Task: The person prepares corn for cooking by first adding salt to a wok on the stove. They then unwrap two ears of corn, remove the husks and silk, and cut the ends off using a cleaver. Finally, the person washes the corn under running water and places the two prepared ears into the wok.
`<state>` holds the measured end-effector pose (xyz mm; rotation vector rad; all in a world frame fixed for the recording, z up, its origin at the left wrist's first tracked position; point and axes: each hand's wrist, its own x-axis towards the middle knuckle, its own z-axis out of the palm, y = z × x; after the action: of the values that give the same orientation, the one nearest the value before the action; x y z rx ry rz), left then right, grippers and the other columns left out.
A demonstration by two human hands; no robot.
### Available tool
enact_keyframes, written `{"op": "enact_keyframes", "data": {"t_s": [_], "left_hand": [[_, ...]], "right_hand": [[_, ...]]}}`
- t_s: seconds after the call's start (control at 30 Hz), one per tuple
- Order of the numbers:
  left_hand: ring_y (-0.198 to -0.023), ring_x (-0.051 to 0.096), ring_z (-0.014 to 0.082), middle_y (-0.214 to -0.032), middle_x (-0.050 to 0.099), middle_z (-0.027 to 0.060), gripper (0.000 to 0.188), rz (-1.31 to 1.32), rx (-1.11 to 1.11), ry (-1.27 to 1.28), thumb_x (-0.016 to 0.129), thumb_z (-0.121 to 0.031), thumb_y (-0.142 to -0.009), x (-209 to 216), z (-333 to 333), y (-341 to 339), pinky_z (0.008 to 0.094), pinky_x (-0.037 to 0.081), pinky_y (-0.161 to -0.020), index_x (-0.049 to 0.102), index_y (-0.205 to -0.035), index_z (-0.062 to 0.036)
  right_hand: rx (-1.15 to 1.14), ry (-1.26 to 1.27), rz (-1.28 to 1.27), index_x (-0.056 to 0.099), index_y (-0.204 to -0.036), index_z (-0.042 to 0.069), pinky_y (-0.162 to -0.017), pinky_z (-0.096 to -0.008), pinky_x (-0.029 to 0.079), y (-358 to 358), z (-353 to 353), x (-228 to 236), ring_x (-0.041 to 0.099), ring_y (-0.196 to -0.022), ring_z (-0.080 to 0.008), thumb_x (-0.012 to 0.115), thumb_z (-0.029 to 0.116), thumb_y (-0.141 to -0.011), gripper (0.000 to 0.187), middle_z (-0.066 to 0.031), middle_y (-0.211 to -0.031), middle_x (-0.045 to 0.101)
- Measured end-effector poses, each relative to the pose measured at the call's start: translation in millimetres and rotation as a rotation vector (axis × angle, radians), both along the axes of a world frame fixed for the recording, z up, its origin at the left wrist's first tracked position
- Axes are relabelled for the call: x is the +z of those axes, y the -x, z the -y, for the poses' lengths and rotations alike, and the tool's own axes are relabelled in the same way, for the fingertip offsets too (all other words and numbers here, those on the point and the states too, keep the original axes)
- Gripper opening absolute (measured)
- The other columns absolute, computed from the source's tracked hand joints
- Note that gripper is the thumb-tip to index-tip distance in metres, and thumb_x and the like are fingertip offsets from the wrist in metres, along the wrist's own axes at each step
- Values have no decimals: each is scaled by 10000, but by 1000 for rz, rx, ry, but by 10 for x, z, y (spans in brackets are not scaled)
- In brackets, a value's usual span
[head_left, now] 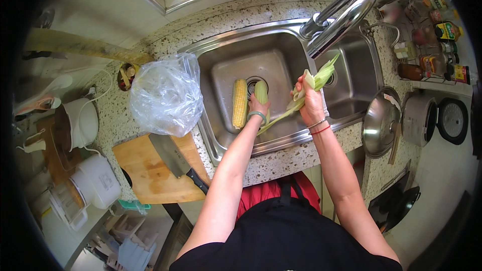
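Note:
Over the steel sink, my left hand grips an ear of corn still in pale green husk, held upright above the drain. My right hand holds a bunch of peeled green husk leaves pulled off to the right, with a long strip trailing down toward the sink's front wall. A fully husked yellow cob lies in the basin just left of my left hand.
A clear plastic bag sits on the speckled counter left of the sink. A cleaver lies on a wooden cutting board. The tall tap arches over the sink divider. A pot lid, cookers and bottles stand at right.

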<state>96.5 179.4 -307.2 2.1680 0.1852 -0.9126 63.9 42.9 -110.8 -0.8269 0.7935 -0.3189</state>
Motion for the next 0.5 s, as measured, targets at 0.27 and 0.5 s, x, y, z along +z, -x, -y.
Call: {"op": "enact_keyframes", "data": {"t_s": [0.27, 0.5], "left_hand": [[-1175, 457, 443, -1282, 447, 239, 743, 141, -166, -58, 722, -158, -749, -16, -222, 1, 488, 377, -1012, 351, -1386, -67], [-1360, 331, 238, -1475, 312, 130, 895, -330, -76, 968, 739, -118, -767, 1349, -370, 210, 423, 314, -1085, 215, -1491, -160]], "right_hand": [[-64, -198, 116, 544, -941, 97, -715, -322, 486, -146, -106, -218, 525, -687, -120, 561, 275, -967, 181, 4, -721, 530], [-80, -281, 102, 528, -955, 74, -727, -346, 515, -284, -373, -99, 558, -719, -149, 550, 262, -972, 190, -3, -715, 530]]}}
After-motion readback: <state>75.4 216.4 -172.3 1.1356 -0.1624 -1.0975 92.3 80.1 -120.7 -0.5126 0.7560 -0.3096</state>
